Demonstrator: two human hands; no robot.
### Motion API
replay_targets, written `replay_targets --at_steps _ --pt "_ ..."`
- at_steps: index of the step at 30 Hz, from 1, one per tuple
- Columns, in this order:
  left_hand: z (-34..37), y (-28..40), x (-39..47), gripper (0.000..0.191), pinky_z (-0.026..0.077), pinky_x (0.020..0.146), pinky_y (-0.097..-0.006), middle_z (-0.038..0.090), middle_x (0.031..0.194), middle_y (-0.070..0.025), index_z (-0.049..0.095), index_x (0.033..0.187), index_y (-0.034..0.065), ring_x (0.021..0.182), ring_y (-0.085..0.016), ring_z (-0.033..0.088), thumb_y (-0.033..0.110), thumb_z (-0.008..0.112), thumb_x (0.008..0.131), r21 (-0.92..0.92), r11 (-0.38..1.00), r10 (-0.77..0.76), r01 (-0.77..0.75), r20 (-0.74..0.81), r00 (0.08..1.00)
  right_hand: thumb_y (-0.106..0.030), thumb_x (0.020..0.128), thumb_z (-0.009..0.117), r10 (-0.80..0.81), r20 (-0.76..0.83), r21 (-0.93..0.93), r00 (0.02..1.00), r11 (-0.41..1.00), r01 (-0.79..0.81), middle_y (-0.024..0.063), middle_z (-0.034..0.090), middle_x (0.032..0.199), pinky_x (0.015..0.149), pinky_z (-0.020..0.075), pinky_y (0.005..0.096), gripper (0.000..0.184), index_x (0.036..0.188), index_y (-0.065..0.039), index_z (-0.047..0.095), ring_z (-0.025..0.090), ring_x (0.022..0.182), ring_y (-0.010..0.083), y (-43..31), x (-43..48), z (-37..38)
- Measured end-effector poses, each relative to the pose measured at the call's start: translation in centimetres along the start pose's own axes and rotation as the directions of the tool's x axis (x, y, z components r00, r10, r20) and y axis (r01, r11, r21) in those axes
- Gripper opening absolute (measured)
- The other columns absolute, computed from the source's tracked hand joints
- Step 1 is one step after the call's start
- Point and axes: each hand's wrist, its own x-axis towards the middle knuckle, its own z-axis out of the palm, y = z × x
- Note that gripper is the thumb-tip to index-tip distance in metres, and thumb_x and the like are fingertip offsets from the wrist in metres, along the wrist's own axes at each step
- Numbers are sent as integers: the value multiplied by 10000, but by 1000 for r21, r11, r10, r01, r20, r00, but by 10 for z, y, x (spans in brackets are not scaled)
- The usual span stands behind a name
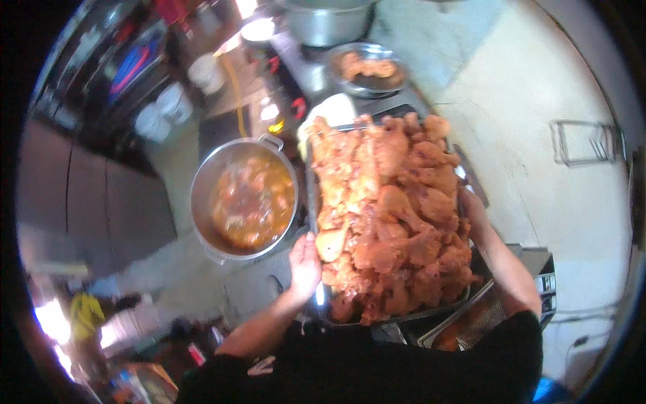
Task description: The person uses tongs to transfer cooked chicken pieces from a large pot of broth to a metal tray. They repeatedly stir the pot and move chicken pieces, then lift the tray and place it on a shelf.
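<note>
A large rectangular metal tray (312, 189), heaped with pieces of fried chicken (388, 212), is held in front of my body. My left hand (306, 262) grips the tray's left side near its front corner. On the opposite side, my right hand (472, 209) grips the edge farther along, its fingers partly hidden by the rim and the chicken. Left of the tray stands a round metal pot (199, 222) with two side handles. Pieces of food sit in its bubbling orange-brown liquid (252, 202).
Beyond the tray, a metal bowl (338, 83) holds a few more fried pieces, with a big metal pot (328, 28) behind it. A wire-mesh basket (479, 320) is under my right forearm. White buckets (174, 103) stand at the left; a tiled wall (509, 151) bounds the right.
</note>
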Motion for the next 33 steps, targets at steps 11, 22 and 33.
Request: replay_targets --at_steps 11,22,33 --pt "-9 -21 25 261 464 760 -295 633 884 -33 636 969 -3 839 -118 528 183 468 1043 -270 963 2 18 73 997 -331 1040 462 -240 -33 -130 970 963 234 85 599 1265 985 434 334 439 1292 18 545 581 1103 186 5 -10 -5" --pt "-37 67 35 347 459 734 -323 588 750 -58 581 832 -4 772 -112 521 250 454 1033 326 922 223 -211 0 975 -327 1040 439 -266 67 218 962 944 246 125 630 1208 933 482 368 430 1257 22 564 613 1065 233 10 14 54" --pt "-2 27 12 328 472 770 -418 635 855 -229 610 848 -19 818 -361 613 231 461 998 537 768 490 -349 -143 860 -314 1040 457 -328 295 21 898 941 337 110 654 1174 913 504 361 393 1189 19 602 632 1039 200 -12 80 18"
